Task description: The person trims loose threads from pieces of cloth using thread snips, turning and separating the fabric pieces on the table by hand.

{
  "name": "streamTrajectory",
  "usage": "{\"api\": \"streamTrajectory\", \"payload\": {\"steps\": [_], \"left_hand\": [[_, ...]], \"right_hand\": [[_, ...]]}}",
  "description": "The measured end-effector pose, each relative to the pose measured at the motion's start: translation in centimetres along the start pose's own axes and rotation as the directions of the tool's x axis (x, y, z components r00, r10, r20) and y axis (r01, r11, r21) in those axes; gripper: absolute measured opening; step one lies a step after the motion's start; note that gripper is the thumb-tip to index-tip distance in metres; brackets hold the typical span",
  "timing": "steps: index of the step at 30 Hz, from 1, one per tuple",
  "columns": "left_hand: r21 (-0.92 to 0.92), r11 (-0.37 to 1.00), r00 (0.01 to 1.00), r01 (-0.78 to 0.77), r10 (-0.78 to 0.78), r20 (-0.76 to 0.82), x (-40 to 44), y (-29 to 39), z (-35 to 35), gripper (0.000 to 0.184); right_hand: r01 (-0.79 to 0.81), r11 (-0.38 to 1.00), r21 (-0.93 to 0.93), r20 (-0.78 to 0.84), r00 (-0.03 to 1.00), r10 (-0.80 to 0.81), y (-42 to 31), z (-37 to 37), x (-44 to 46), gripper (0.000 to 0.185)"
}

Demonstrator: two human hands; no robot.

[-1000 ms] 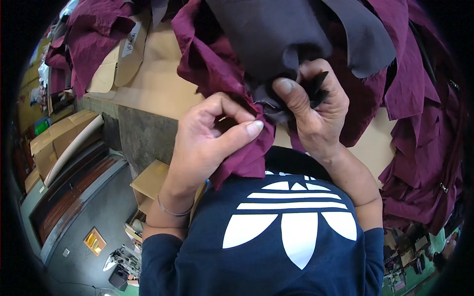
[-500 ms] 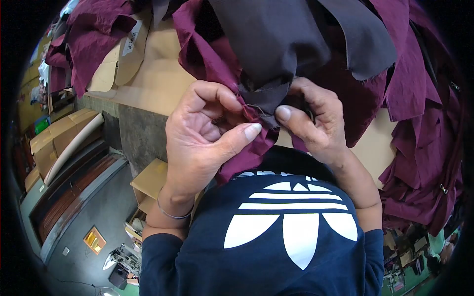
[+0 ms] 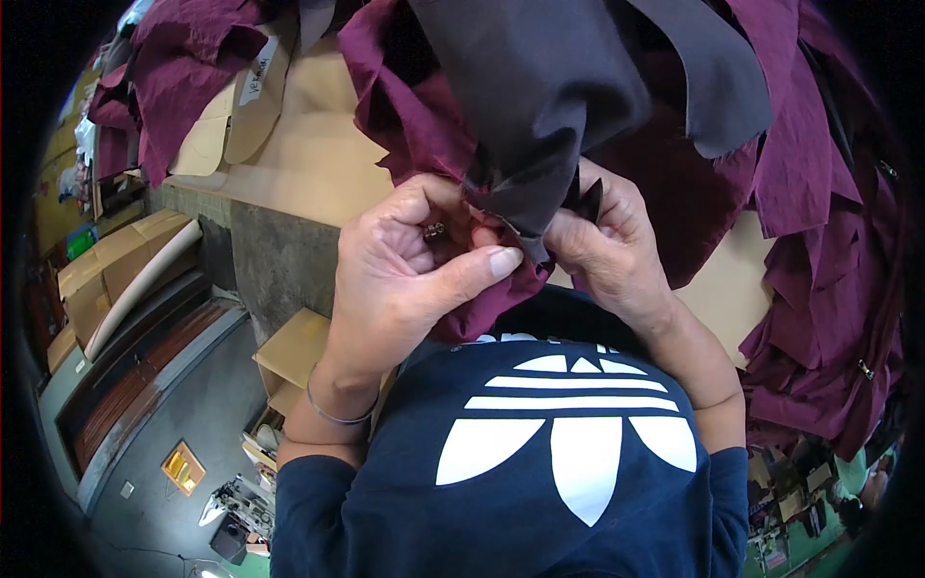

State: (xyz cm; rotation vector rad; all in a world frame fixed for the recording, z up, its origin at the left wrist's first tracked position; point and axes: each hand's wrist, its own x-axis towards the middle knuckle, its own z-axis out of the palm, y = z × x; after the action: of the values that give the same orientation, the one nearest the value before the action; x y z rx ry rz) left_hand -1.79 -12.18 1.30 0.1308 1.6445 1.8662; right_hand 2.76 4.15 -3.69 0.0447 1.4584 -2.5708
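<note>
Close in front of my chest, my left hand pinches the edge of maroon fabric between thumb and fingers. My right hand is closed at the lower end of dark grey fabric, its thumb and forefinger pressed near the seam where the two cloths meet. A small dark pointed item sticks up from the right fingers; I cannot tell whether it is a tool or a fold of cloth. Both hands' fingertips almost meet, and the seam between them is partly hidden.
More maroon fabric hangs in a heap at the right, with a zipper pull on it. Brown card pattern pieces lie on the table at upper left. A cardboard box and a sewing machine stand lower left.
Both hands have drawn slightly closer together, and the left has shifted right and down. The dark grey fabric now drapes lower over the seam, and the dark pointed item shows above the right fingers.
</note>
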Motion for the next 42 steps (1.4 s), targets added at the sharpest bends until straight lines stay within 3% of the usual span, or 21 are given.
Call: {"api": "streamTrajectory", "payload": {"steps": [8,11,14,17,20,23,26,28,32,35,41,42], "left_hand": [[-0.13,0.986,0.995,0.103,-0.102,0.009,0.1,-0.1,0.0,0.015],[-0.025,0.997,0.998,0.068,-0.067,0.02,0.2,-0.2,0.0,0.015],[0.02,0.999,0.998,0.039,-0.04,0.049,0.1,-0.2,-0.1,0.014],[0.01,1.0,1.0,0.013,-0.013,0.014,0.0,0.0,0.2,0.013],[0.179,0.984,1.0,0.006,-0.001,-0.024,-0.1,0.1,0.4,0.01],[0.245,0.97,0.997,-0.016,0.033,-0.067,-0.3,-0.1,0.3,0.01],[0.383,0.924,0.999,-0.013,0.029,-0.035,-0.2,0.3,0.0,0.011],[0.166,0.985,0.997,-0.048,0.056,-0.046,-0.2,-0.4,0.2,0.014],[-0.157,0.987,0.999,-0.044,0.04,-0.027,0.2,-1.5,0.0,0.014],[-0.228,0.973,1.0,-0.022,0.022,-0.004,0.1,-2.3,-0.2,0.014],[-0.262,0.965,1.0,0.001,0.007,0.028,-0.1,-2.9,-0.7,0.014],[-0.262,0.965,1.0,0.004,0.004,0.031,-0.1,-2.9,-0.8,0.014]], "right_hand": [[0.07,0.995,-0.067,-0.069,0.995,-0.075,1.3,-0.1,0.0,0.033],[0.238,0.964,-0.123,-0.104,0.962,-0.251,1.3,0.4,0.4,0.031],[0.126,0.992,0.008,-0.06,0.99,-0.125,1.1,0.0,-0.1,0.03],[0.262,0.965,-0.008,-0.047,0.964,-0.262,0.8,0.6,0.3,0.03],[0.219,0.976,0.0,-0.172,0.961,-0.216,0.9,1.2,0.1,0.033],[0.313,0.9,-0.303,-0.188,0.906,-0.379,1.2,0.9,0.0,0.037],[0.464,0.754,-0.466,-0.102,0.818,-0.566,1.4,0.8,0.0,0.035],[0.536,0.669,-0.515,-0.061,0.756,-0.652,1.9,0.8,0.3,0.028],[0.393,0.831,-0.393,-0.122,0.874,-0.471,1.1,1.1,0.0,0.012],[0.346,0.864,-0.365,-0.142,0.897,-0.419,0.7,1.2,0.2,0.005],[-0.024,0.995,-0.098,-0.172,0.985,0.007,-0.4,0.9,0.2,0.005],[0.038,0.976,-0.214,-0.203,0.976,-0.082,-0.3,0.9,0.0,0.006]]}}
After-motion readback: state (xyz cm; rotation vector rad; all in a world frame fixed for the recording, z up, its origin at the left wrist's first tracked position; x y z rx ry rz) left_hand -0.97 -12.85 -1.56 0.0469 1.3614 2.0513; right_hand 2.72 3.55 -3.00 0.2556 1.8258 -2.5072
